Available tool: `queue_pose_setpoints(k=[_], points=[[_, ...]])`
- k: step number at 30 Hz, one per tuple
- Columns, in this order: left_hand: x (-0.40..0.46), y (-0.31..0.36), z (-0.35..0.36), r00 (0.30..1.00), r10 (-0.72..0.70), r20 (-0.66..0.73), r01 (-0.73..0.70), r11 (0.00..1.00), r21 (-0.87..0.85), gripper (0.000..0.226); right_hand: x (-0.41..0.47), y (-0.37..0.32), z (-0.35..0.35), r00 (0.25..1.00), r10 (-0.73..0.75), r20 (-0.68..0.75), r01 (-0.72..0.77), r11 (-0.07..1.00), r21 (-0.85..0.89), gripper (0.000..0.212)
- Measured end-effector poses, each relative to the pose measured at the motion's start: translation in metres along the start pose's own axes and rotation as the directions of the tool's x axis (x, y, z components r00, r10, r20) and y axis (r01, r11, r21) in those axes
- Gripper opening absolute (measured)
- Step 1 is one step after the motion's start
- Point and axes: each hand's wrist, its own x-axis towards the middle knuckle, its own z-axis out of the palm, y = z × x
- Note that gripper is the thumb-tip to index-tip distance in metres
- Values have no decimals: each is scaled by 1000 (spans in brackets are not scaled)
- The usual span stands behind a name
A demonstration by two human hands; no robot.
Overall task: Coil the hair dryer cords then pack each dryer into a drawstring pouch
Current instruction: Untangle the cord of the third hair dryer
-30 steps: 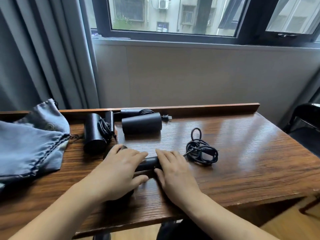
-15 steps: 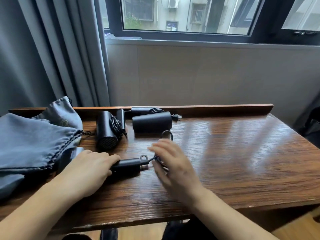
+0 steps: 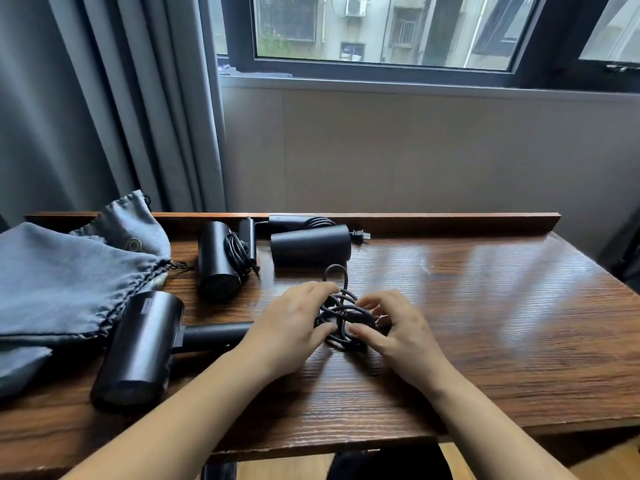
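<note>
Head view, hands: left hand (image 3: 294, 327) and right hand (image 3: 398, 327) both curl their fingers round the loose cord (image 3: 341, 315), apparently gathering its loops.
Head view, near dryer (image 3: 145, 344): lies on the table (image 3: 485, 306), handle toward the cord.
Head view, pouches (image 3: 69, 271): beside it at left, probably ready for packing.

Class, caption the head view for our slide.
Both hands, left hand and right hand, gather a black cord beside the nearest hair dryer.
</note>
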Motion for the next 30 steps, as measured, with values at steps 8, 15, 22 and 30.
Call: queue_pose_setpoints(k=[8, 15, 22, 30], points=[[11, -3, 13, 998, -49, -32, 51, 997, 66, 27, 1, 1, -9, 991, 94, 94, -112, 971, 210, 16], [-1, -5, 19, 986, 26, -165, -12, 996, 88, 29, 4, -2, -14, 982, 117, 145, -150, 960, 238, 19], [-7, -5, 18, 969, 145, -202, -126, 986, 106, 11, 6, 9, -11, 976, 147, 160, -187, 943, 276, 19], [-6, -5, 22, 978, 151, -143, -136, 985, 107, 15, 8, 8, -11, 973, 143, 184, -187, 949, 254, 19]])
